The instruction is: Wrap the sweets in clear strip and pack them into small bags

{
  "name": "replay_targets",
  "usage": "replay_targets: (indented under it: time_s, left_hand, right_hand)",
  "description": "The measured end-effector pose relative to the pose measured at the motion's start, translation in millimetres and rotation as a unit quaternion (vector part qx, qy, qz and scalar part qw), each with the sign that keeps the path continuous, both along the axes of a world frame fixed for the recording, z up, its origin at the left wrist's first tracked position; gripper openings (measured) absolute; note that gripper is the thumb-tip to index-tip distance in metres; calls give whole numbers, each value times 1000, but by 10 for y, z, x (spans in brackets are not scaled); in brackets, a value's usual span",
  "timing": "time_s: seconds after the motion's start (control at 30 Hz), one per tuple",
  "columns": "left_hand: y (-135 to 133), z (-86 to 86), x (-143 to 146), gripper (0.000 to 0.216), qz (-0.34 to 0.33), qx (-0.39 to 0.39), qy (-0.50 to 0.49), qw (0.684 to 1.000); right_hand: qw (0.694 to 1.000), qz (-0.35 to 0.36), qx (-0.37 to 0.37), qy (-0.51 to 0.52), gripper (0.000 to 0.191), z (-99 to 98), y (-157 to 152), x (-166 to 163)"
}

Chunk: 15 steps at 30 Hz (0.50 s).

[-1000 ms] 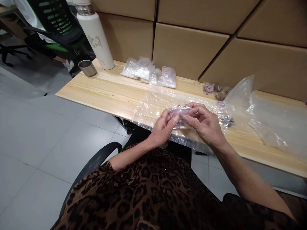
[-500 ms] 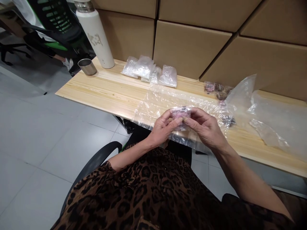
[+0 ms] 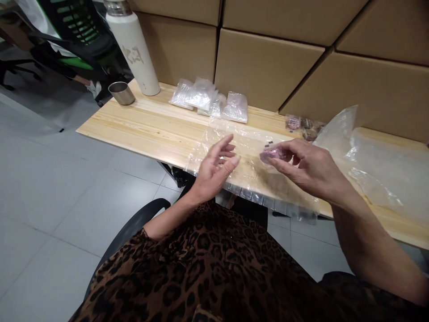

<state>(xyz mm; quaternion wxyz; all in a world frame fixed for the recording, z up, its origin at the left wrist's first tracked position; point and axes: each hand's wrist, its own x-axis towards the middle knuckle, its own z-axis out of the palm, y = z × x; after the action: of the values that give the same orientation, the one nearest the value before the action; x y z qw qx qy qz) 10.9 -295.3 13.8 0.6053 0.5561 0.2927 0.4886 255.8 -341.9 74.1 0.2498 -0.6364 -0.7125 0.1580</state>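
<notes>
Between the thumb and fingers of my right hand (image 3: 306, 163) is a small pink packet in clear wrap (image 3: 268, 156); what is inside I cannot make out. My left hand (image 3: 216, 167) holds nothing, its fingers apart, a short way left of the packet. Beneath both hands a strip of clear plastic film (image 3: 248, 188) lies over the table and hangs past its front edge. Several more small pink and brown packets (image 3: 293, 123) lie behind my right hand, partly hidden by it and by a clear bag.
Clear plastic bags (image 3: 389, 165) spread over the wooden table (image 3: 140, 129) at right. Several filled clear packets (image 3: 201, 96) lie at the back. A white bottle (image 3: 134, 53) and metal cup (image 3: 122, 93) stand left. Cardboard boxes (image 3: 268, 67) line the back; a person sits far left.
My left hand has let go of the pink packet and moved left, its fingers opening. My right hand has carried the packet a little to the right.
</notes>
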Motion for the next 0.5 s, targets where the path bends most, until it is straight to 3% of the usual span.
replay_targets:
  time_s: [0.13, 0.2, 0.37, 0.5]
  left_hand:
    - [295, 39, -342, 55, 129, 130, 160, 970]
    - [469, 28, -494, 57, 161, 166, 250, 940]
    - [818, 9, -623, 56, 121, 175, 465, 860]
    - [927, 61, -499, 36, 87, 158, 544, 819]
  right_hand:
    - [989, 44, -64, -129, 40, -78, 147, 159]
    - [988, 47, -50, -140, 40, -111, 194, 192]
    - [989, 26, -87, -116, 43, -62, 292, 167]
    - [991, -50, -90, 85, 42, -28, 441, 104]
